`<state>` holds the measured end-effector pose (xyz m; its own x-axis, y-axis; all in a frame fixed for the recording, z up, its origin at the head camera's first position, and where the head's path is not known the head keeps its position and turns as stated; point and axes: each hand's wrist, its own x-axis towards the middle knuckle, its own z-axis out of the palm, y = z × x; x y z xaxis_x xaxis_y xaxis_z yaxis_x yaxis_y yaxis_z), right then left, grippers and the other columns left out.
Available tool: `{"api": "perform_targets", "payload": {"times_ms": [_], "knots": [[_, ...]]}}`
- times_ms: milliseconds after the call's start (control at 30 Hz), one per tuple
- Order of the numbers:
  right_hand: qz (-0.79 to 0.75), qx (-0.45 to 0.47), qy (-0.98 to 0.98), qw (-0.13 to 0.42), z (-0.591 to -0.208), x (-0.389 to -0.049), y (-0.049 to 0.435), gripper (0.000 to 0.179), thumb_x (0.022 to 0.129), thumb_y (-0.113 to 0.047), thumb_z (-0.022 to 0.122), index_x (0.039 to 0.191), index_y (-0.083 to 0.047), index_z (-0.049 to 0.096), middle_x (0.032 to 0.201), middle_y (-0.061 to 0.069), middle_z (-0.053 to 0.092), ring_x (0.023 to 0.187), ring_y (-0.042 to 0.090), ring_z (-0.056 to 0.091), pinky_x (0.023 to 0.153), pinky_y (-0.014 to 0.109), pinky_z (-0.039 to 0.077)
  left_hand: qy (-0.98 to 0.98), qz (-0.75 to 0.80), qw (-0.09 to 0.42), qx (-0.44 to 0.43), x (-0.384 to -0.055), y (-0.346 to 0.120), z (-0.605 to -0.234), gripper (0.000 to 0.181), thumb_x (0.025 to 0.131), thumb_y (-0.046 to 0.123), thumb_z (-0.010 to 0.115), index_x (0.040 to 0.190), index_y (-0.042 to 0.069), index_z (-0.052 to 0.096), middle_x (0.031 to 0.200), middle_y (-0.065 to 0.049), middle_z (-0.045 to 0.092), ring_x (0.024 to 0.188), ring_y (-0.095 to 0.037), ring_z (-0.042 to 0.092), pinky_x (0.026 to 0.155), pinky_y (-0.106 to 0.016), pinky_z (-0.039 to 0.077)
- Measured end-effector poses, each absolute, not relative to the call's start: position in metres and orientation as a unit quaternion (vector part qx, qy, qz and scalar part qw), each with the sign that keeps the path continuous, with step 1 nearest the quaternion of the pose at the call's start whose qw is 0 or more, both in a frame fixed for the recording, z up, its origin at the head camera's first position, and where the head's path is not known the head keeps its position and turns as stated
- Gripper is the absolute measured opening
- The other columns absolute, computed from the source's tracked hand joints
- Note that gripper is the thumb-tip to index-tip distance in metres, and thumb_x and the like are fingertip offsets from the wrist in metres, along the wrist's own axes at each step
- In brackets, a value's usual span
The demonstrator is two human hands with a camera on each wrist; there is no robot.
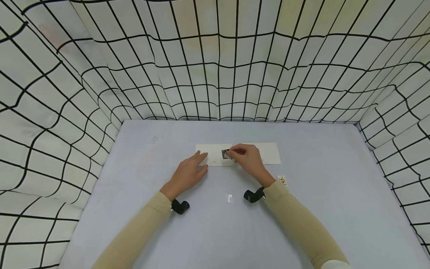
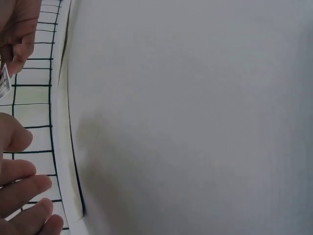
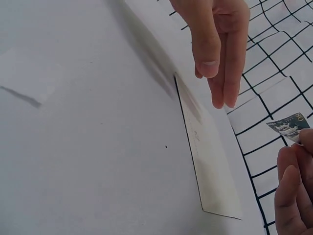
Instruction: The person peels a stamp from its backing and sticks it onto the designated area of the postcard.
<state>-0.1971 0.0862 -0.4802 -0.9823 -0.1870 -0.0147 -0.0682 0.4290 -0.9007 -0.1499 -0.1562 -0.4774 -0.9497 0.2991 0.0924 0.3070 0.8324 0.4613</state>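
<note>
My right hand (image 1: 246,158) pinches a small dark postage stamp (image 1: 225,154) by its edge, above a long cream strip of paper (image 1: 215,160). In the right wrist view the stamp (image 3: 289,126) shows a dark picture and the number 80, with the thumb and fingers (image 3: 288,196) at one corner. My left hand (image 1: 189,173) is at the strip's left end, fingers extended and spread. Whether its fingertips touch the paper I cannot tell. The left wrist view has the left fingers (image 2: 24,191) at its edge, with part of the stamp (image 2: 4,82) above them.
A second, colourful stamp (image 1: 282,181) lies on the white table (image 1: 201,231) beside the right wrist. Between the forearms is a small pale square (image 1: 230,198). Black grid netting (image 1: 218,67) over white walls borders the table's back and sides.
</note>
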Motion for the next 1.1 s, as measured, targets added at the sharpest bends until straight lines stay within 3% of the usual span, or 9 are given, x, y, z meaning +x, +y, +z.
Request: {"api": "perform_targets", "payload": {"times_ms": [67, 200, 333, 433, 567, 833, 1100], "knots": [[-0.533, -0.056, 0.842, 0.07, -0.48, -0.203, 0.086, 0.021, 0.093, -0.029, 0.077, 0.105, -0.012, 0.081, 0.094, 0.007, 0.08, 0.072, 0.014, 0.07, 0.064, 0.025, 0.054, -0.96, -0.23, -0.003, -0.161, -0.153, -0.157, -0.479, 0.051, 0.101, 0.025, 0.064, 0.147, 0.003, 0.056, 0.153, -0.028, 0.052, 0.14, -0.043, 0.056, 0.111, -0.057, 0.05], [-0.533, -0.023, 0.842, 0.083, -0.479, -0.214, 0.086, 0.021, 0.092, -0.031, 0.078, 0.104, -0.014, 0.082, 0.089, 0.006, 0.08, 0.07, 0.015, 0.069, 0.059, 0.026, 0.051, -0.963, -0.208, -0.015, -0.172, -0.16, -0.16, -0.482, 0.061, 0.104, 0.035, 0.062, 0.153, 0.001, 0.048, 0.158, -0.025, 0.048, 0.152, -0.041, 0.042, 0.119, -0.056, 0.042], [-0.538, -0.001, 0.838, 0.092, -0.481, -0.225, 0.085, 0.023, 0.093, -0.031, 0.077, 0.107, -0.013, 0.081, 0.089, 0.006, 0.08, 0.073, 0.014, 0.069, 0.062, 0.026, 0.053, -0.968, -0.18, -0.032, -0.174, -0.165, -0.163, -0.485, 0.071, 0.105, 0.043, 0.059, 0.157, -0.001, 0.039, 0.163, -0.022, 0.042, 0.158, -0.039, 0.031, 0.125, -0.055, 0.035], [-0.541, 0.019, 0.834, 0.109, -0.484, -0.232, 0.084, 0.026, 0.094, -0.032, 0.076, 0.109, -0.012, 0.08, 0.092, 0.006, 0.08, 0.077, 0.013, 0.07, 0.069, 0.025, 0.056, -0.97, -0.159, -0.066, -0.171, -0.167, -0.165, -0.488, 0.076, 0.106, 0.046, 0.055, 0.16, -0.002, 0.031, 0.168, -0.021, 0.032, 0.161, -0.037, 0.022, 0.13, -0.053, 0.027], [-0.534, 0.048, 0.835, 0.126, -0.486, -0.237, 0.085, 0.026, 0.093, -0.032, 0.076, 0.109, -0.012, 0.08, 0.094, 0.007, 0.08, 0.079, 0.013, 0.071, 0.067, 0.023, 0.055, -0.969, -0.138, -0.106, -0.176, -0.167, -0.165, -0.49, 0.081, 0.107, 0.05, 0.049, 0.163, -0.002, 0.022, 0.172, -0.02, 0.021, 0.163, -0.036, 0.014, 0.133, -0.052, 0.019], [-0.508, 0.036, 0.851, 0.131, -0.488, -0.244, 0.082, 0.027, 0.094, -0.032, 0.075, 0.109, -0.01, 0.08, 0.093, 0.008, 0.08, 0.074, 0.011, 0.069, 0.064, 0.021, 0.052, -0.969, -0.133, -0.113, -0.175, -0.169, -0.161, -0.483, 0.077, 0.11, 0.046, 0.044, 0.163, -0.003, 0.019, 0.174, -0.021, 0.016, 0.164, -0.037, 0.011, 0.133, -0.053, 0.017], [-0.497, 0.042, 0.857, 0.13, -0.494, -0.25, 0.084, 0.025, 0.093, -0.03, 0.075, 0.105, -0.008, 0.081, 0.079, 0.005, 0.078, 0.065, 0.009, 0.069, 0.066, 0.022, 0.051, -0.969, -0.11, -0.122, -0.182, -0.177, -0.157, -0.482, 0.074, 0.112, 0.043, 0.04, 0.164, -0.003, 0.016, 0.174, -0.02, 0.014, 0.164, -0.036, 0.011, 0.133, -0.053, 0.016]]}}
